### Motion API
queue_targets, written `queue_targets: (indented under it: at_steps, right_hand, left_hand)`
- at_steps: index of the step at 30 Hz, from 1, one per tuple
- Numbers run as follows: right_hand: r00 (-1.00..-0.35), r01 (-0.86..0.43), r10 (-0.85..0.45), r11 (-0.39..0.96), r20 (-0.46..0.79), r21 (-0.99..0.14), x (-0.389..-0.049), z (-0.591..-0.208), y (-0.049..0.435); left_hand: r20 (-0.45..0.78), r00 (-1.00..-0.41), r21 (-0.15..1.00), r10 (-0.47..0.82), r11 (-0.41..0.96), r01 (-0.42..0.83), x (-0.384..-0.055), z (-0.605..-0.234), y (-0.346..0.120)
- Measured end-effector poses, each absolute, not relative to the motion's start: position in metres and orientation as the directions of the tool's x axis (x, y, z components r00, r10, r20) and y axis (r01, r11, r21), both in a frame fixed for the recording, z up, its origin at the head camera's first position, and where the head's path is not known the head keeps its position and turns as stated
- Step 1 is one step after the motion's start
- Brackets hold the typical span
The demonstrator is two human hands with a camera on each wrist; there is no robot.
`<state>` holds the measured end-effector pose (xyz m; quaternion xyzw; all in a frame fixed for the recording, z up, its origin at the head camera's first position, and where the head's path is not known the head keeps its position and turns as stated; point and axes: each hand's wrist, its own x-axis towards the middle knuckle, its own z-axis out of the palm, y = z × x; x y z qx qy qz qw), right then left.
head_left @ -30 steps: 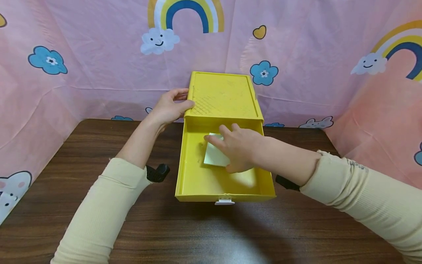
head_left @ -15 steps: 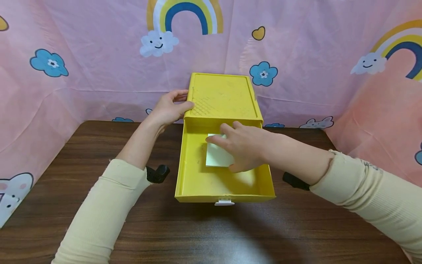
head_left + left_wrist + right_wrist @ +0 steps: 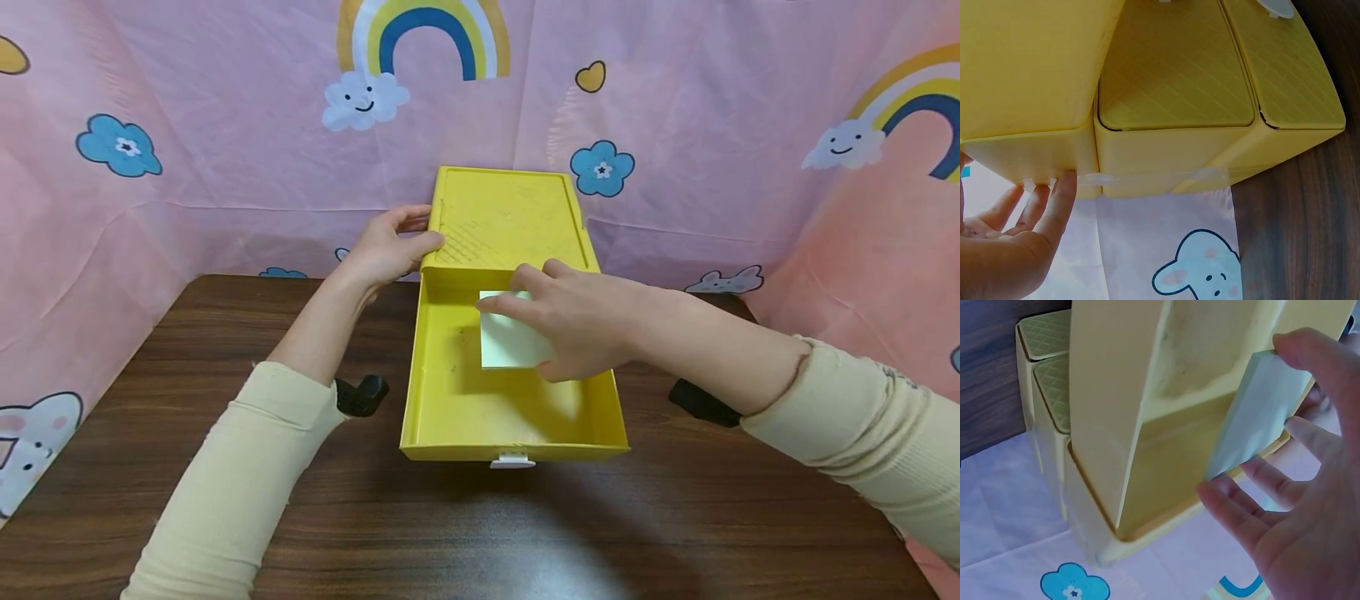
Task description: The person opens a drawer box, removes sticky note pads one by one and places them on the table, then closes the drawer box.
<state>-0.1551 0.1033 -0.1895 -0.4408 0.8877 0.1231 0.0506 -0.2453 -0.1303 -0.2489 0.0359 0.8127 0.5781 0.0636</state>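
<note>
In the head view a yellow drawer cabinet (image 3: pixel 510 212) stands at the back of the table, its top drawer (image 3: pixel 457 408) pulled out toward me. My right hand (image 3: pixel 581 321) pinches a square, pale green pad of paper (image 3: pixel 510 337) by its edges, held above the drawer's floor. The right wrist view shows the pad (image 3: pixel 1260 412) between thumb and fingertips. My left hand (image 3: pixel 386 248) rests against the cabinet's left side, thumb near the top edge. In the left wrist view the fairly straight fingers (image 3: pixel 1054 209) touch the cabinet's side wall; the thumb is mostly out of sight.
Lower drawers with quilted fronts (image 3: pixel 1175 69) sit below the pulled-out one. A white handle (image 3: pixel 513 461) sticks out from the top drawer's front. The dark wooden table (image 3: pixel 360 517) ends at a pink patterned cloth (image 3: pixel 270 150) behind and at both sides.
My right hand has risen and moved right and slightly away with the pale green pad, which has come up off the drawer's floor. The left hand and cabinet have stayed in place.
</note>
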Motion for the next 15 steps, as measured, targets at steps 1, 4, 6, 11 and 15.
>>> queue_targets:
  at_steps: [1,4,6,11,15]
  right_hand:
    - [-0.608,-0.794,-0.77,0.583,-0.197,0.173,-0.155,-0.189,0.105]
    - [-0.607,-0.794,-0.773,0.581,-0.184,0.179,-0.155,-0.186,0.109]
    - [-0.601,-0.798,-0.782,0.575,-0.168,0.18,-0.155,-0.185,0.112]
    - [-0.581,-0.811,-0.802,0.557,-0.135,0.181,-0.155,-0.182,0.12]
    - [-0.591,-0.804,-0.797,0.57,-0.126,0.171,-0.155,-0.179,0.126]
  left_hand:
    - [-0.062,-0.989,0.944,0.131,0.328,-0.016,-0.245,-0.249,-0.13]
    - [-0.059,-0.989,0.947,0.133,0.321,-0.014,-0.245,-0.249,-0.13]
    - [-0.057,-0.989,0.949,0.134,0.316,-0.012,-0.245,-0.249,-0.13]
    - [-0.06,-0.988,0.951,0.141,0.309,-0.014,-0.245,-0.249,-0.13]
    - [-0.062,-0.987,0.953,0.151,0.302,-0.014,-0.244,-0.249,-0.132]
